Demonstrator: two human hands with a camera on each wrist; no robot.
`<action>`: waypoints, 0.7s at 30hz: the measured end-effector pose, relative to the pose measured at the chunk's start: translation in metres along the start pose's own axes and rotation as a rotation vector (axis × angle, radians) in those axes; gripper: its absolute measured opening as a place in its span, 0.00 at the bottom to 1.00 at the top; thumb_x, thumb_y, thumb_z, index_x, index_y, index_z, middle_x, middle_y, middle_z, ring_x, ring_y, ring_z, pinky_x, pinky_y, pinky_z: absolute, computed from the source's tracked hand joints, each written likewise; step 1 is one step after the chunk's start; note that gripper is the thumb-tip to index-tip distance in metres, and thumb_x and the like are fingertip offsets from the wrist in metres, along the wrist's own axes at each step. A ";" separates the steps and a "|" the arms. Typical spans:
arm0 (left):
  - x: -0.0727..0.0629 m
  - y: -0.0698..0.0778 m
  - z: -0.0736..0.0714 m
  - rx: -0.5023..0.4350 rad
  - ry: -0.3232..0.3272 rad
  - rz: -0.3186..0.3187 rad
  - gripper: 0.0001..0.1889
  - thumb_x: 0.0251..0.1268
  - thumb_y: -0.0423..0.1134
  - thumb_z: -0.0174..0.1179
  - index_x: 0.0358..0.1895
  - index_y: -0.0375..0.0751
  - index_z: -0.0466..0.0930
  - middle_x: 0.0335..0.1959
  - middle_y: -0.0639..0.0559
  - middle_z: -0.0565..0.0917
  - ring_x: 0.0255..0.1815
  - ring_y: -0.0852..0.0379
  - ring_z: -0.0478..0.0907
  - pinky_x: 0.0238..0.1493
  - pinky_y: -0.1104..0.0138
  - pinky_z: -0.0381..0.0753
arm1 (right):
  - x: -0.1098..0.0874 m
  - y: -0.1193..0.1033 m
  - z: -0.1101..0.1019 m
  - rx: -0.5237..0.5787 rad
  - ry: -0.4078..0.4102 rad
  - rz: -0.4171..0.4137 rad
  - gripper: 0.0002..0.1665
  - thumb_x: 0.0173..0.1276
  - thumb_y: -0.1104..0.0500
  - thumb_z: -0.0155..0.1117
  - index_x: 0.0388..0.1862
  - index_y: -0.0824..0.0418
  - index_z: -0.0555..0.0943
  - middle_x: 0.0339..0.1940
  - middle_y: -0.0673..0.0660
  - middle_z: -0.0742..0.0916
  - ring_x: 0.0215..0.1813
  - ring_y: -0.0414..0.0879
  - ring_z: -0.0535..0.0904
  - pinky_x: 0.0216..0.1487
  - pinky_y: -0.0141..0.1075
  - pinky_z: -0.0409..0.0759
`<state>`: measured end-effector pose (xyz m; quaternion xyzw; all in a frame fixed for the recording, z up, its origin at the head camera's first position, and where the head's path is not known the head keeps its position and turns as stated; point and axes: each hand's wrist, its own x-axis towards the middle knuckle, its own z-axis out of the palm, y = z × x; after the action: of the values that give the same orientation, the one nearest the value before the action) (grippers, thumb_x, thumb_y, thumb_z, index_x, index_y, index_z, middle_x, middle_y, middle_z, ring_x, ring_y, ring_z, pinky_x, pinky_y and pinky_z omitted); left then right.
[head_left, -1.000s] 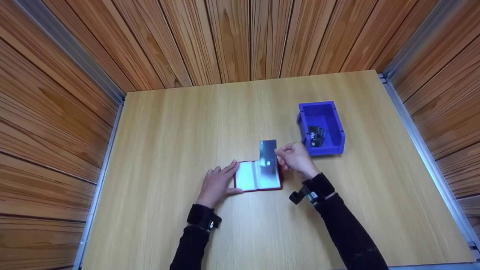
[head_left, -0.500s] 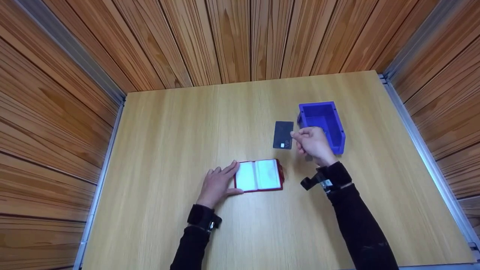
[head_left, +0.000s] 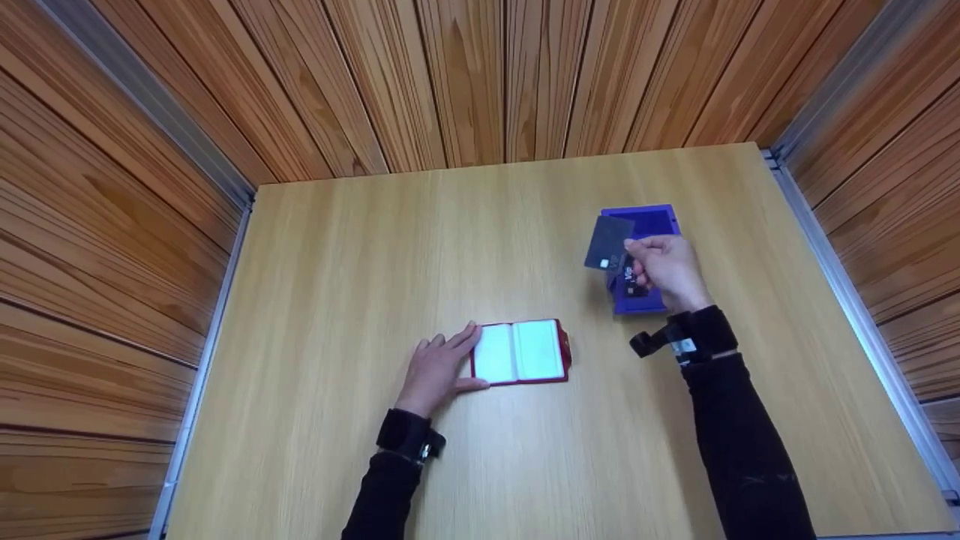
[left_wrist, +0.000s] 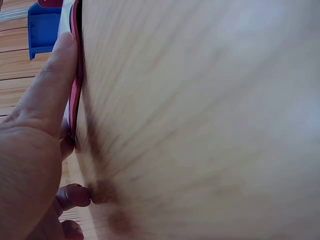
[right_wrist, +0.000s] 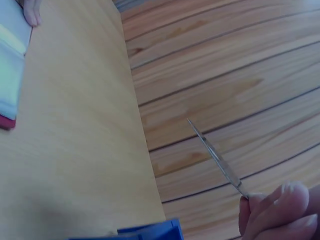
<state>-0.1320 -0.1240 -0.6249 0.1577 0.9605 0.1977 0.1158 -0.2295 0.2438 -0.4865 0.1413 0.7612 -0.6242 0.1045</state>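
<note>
In the head view, an open red card holder (head_left: 537, 351) with clear sleeves lies on the table. My left hand (head_left: 436, 369) rests at its left edge, thumb near the lower corner and fingers at the upper one. The left wrist view has the straight thumb (left_wrist: 59, 75) lying against the holder's red edge. My right hand (head_left: 669, 271) pinches a dark VIP card (head_left: 609, 241) by its right side, raised over the purple bin (head_left: 646, 306). Edge-on, the card (right_wrist: 217, 159) appears thin in the right wrist view. More dark cards (head_left: 634, 279) lie in the bin, partly hidden by the right hand.
A wooden table (head_left: 375, 255) is bordered by wood-plank walls (head_left: 472, 82) at the back and sides. Metal rails (head_left: 196, 390) run along its side edges. The bin stands at the back right, beyond the card holder.
My right hand has carried the card up and right, from over the holder's right page to above the bin. The left hand and holder have stayed in place.
</note>
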 end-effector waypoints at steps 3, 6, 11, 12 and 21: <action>0.000 -0.001 0.001 -0.007 -0.002 0.004 0.53 0.52 0.67 0.69 0.82 0.58 0.57 0.83 0.61 0.61 0.74 0.37 0.68 0.69 0.47 0.65 | 0.006 0.001 -0.012 0.024 0.048 0.008 0.12 0.79 0.56 0.61 0.44 0.66 0.78 0.14 0.42 0.79 0.15 0.32 0.72 0.18 0.25 0.71; 0.000 -0.002 0.001 -0.010 0.000 0.010 0.53 0.53 0.67 0.69 0.82 0.57 0.57 0.83 0.60 0.61 0.75 0.36 0.67 0.71 0.45 0.63 | 0.011 0.004 -0.023 0.059 0.092 0.032 0.12 0.78 0.57 0.62 0.45 0.66 0.78 0.14 0.43 0.79 0.14 0.32 0.72 0.17 0.25 0.71; 0.000 -0.002 0.000 0.001 0.002 0.010 0.53 0.53 0.68 0.69 0.82 0.58 0.57 0.83 0.60 0.61 0.74 0.36 0.68 0.71 0.44 0.63 | 0.022 0.015 -0.034 0.138 0.147 0.087 0.11 0.78 0.58 0.62 0.46 0.67 0.78 0.13 0.44 0.79 0.14 0.33 0.72 0.16 0.25 0.70; 0.000 -0.002 0.000 0.001 0.004 0.009 0.53 0.52 0.68 0.69 0.82 0.58 0.57 0.82 0.60 0.61 0.73 0.37 0.69 0.70 0.45 0.64 | 0.024 0.018 -0.036 0.154 0.159 0.101 0.10 0.78 0.59 0.62 0.45 0.67 0.78 0.13 0.45 0.79 0.14 0.33 0.72 0.16 0.25 0.71; 0.000 -0.001 0.001 0.046 0.021 0.020 0.54 0.52 0.69 0.69 0.82 0.57 0.58 0.82 0.60 0.62 0.72 0.34 0.70 0.67 0.46 0.67 | 0.034 0.046 -0.037 0.069 0.246 0.127 0.10 0.78 0.58 0.61 0.40 0.65 0.81 0.11 0.44 0.79 0.13 0.34 0.74 0.16 0.27 0.72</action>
<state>-0.1322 -0.1245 -0.6257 0.1679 0.9643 0.1785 0.0999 -0.2453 0.2913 -0.5330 0.2681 0.7361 -0.6199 0.0448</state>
